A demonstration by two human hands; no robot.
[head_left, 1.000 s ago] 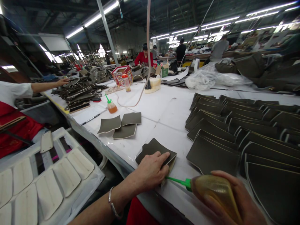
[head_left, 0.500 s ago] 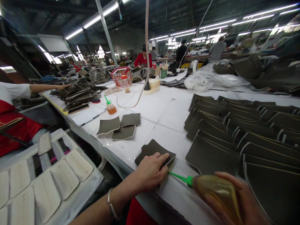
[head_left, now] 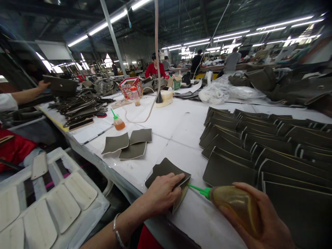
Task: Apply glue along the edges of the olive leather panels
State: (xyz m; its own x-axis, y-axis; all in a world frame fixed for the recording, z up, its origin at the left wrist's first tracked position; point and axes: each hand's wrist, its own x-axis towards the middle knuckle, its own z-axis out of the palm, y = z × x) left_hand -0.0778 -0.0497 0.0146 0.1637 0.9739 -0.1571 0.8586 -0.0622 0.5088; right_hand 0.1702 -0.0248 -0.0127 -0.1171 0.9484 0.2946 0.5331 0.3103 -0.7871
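Observation:
My left hand point(head_left: 160, 193) lies with its fingers flat on a dark leather piece point(head_left: 163, 168) near the front edge of the white table point(head_left: 178, 128), pressing it down. My right hand point(head_left: 261, 221) is wrapped round a squeeze bottle of amber glue point(head_left: 234, 206). Its green nozzle point(head_left: 198, 189) points left and reaches the right edge of the pressed piece, close to my left fingertips.
Several rows of overlapped dark leather pieces point(head_left: 261, 148) cover the table's right side. Three loose pieces point(head_left: 127, 143) and a small glue bottle point(head_left: 118, 121) lie further back. A white rack with pale cut pieces point(head_left: 52, 204) stands at the left. A co-worker's arm point(head_left: 26, 93) holds a dark panel at the far left.
The glue nozzle has moved right, along the piece's edge toward its right corner. The co-worker at the left has lifted a dark panel off the pile. The view has shifted slightly.

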